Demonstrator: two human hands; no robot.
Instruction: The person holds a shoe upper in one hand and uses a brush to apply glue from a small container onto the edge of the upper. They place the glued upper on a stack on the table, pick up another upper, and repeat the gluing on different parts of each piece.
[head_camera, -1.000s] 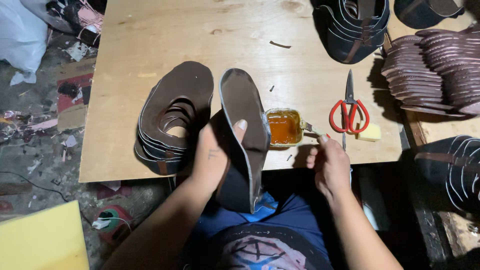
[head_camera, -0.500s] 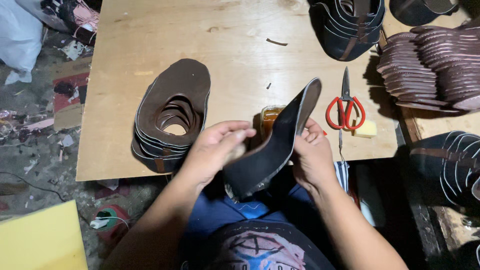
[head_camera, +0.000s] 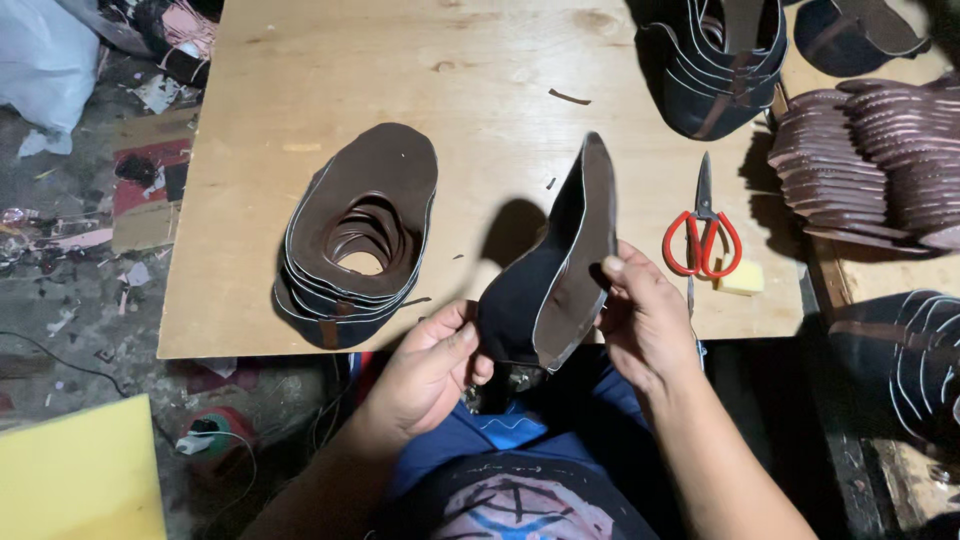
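- Dark brown shoe upper (head_camera: 560, 270), folded, held on edge above the near rim of the worktop (head_camera: 300, 150), its toe end pointing away from the person, lighter lining side facing right.
- Left hand (head_camera: 430, 370) grasps the upper's lower left edge, thumb pressed on the dark outer face, fingers curled under.
- Right hand (head_camera: 645, 320) grips the right edge, thumb laid against the lining near the rim.
- Both hands hover over the person's lap, just off the worktop's front edge.
- Left of the hands: stack of flat brown uppers (head_camera: 360, 240) with oval openings, lying on the worktop, near but apart from the held piece.
- Right of it: red-handled scissors (head_camera: 702, 235), blades pointing away; small yellow block (head_camera: 741, 277) just beside the handles.
- Far right: fanned pile of brown sole-shaped pieces (head_camera: 870, 160).
- Far edge: heap of dark stitched uppers (head_camera: 715, 70).
- Floor at left littered with scraps; yellow sheet (head_camera: 75, 480) at lower left.
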